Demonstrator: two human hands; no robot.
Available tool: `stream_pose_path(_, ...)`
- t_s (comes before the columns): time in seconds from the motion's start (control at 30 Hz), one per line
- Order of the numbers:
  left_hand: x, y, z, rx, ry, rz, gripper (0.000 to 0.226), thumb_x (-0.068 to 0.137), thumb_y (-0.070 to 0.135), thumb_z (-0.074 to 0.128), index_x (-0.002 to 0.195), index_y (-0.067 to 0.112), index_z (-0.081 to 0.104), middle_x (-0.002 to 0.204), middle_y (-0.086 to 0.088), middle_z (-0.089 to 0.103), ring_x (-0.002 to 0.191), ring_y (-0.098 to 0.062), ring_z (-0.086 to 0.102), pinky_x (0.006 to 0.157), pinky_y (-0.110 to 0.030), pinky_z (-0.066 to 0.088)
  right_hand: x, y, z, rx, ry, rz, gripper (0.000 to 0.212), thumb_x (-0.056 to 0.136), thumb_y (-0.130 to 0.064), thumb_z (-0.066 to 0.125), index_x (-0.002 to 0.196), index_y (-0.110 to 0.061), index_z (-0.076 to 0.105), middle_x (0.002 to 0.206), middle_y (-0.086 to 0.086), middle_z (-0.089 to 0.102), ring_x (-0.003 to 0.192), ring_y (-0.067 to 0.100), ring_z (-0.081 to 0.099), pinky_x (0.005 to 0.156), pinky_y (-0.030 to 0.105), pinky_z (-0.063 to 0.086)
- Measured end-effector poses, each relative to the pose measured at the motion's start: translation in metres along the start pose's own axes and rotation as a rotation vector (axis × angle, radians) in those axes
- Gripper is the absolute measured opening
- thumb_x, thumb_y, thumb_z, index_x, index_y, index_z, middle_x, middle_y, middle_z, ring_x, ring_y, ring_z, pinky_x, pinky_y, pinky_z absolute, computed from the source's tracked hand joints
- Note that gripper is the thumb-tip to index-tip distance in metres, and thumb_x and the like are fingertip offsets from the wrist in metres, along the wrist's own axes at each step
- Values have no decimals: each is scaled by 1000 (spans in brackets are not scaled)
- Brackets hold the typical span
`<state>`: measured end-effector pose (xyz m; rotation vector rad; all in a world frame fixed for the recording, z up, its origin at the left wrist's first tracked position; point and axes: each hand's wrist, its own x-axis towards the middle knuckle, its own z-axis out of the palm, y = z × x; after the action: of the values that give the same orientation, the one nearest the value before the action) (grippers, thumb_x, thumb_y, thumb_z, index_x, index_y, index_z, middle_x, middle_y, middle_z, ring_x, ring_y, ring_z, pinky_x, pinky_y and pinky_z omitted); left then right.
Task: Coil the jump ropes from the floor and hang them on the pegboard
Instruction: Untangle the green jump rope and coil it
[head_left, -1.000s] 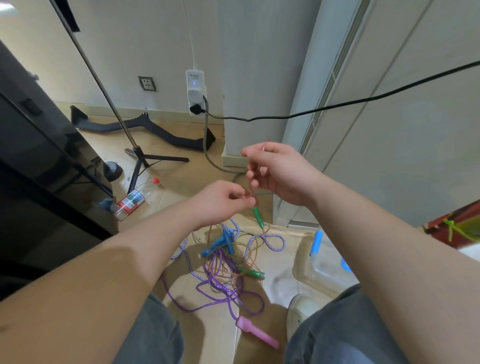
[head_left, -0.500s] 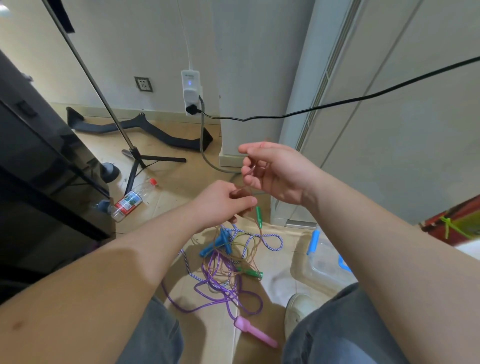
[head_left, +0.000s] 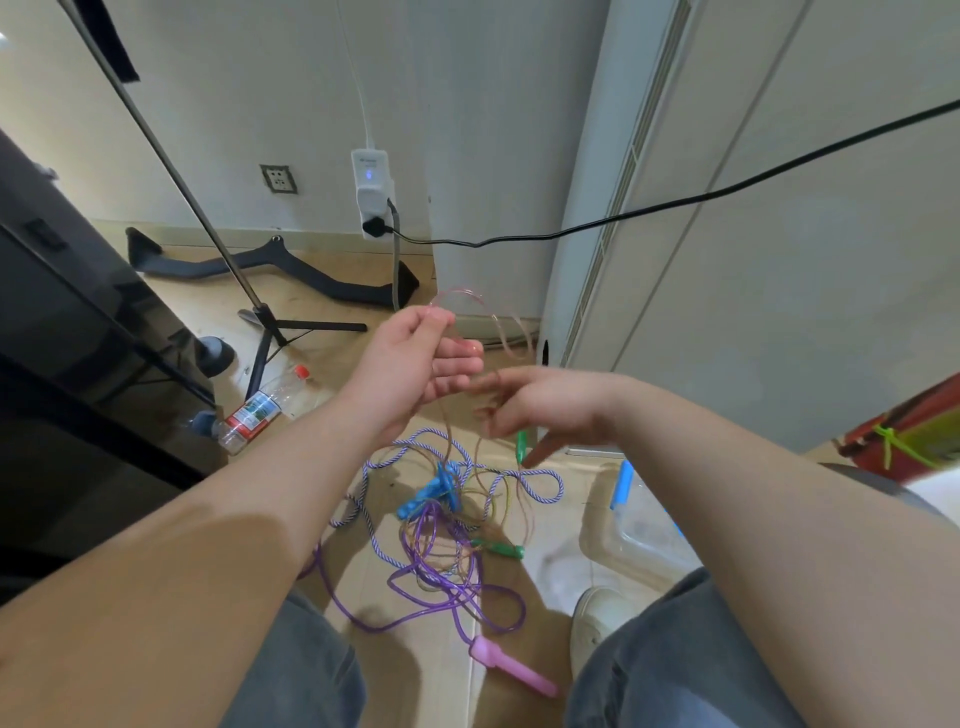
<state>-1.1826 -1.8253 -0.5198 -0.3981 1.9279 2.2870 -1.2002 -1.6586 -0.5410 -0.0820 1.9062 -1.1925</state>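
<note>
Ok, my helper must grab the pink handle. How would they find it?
Start at the rope tangle on the floor between the person's knees. Follow the purple rope toward the viewer; the pink handle lies at its end, nearest the shoe, the only pink piece.

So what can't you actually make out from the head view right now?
- Pegboard: nowhere in frame.
- Right hand: motion-blurred, so its grip on the clear rope is unreadable; the left hand pinches it.
- Green handle: partly hidden behind the right fingers.
- Rope pile: too tangled to trace which cord joins which handle.
- Clear bin: partly hidden by the right leg.
</note>
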Motion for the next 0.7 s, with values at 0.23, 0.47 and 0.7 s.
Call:
stream_pose_path(0.23, 8, 4, -8, 10, 135, 1, 13, 104, 35, 44, 108, 26, 52, 85, -2, 70, 50, -8, 49, 44, -19, 32, 5, -10, 10, -73, 87, -56, 20, 104, -12, 41, 101, -9, 60, 81, 11, 66, 66, 25, 65, 61, 35, 60)
stream_pose_path(0.47, -6, -6, -12, 238, -245, -217, 23, 96, 31, 59, 118, 27, 55, 115, -11, 71, 62, -10, 56, 51, -23, 35, -7, -41, -11, 674, 306, -341, 16, 105, -14, 46, 103, -7, 60, 72, 9, 57, 53, 16, 60, 54, 27, 57)
stream_pose_path(0.7, -9, -8, -5, 230, -264, -76, 10, 99, 9, 55, 106, 7, 62, 83, -7, 72, 61, -8, 61, 55, -19, 51, -4, -33, -16, 720, 308, -302, 30, 92, -25, 69, 113, -6, 59, 77, 8, 54, 74, 27, 58, 70, 33, 60)
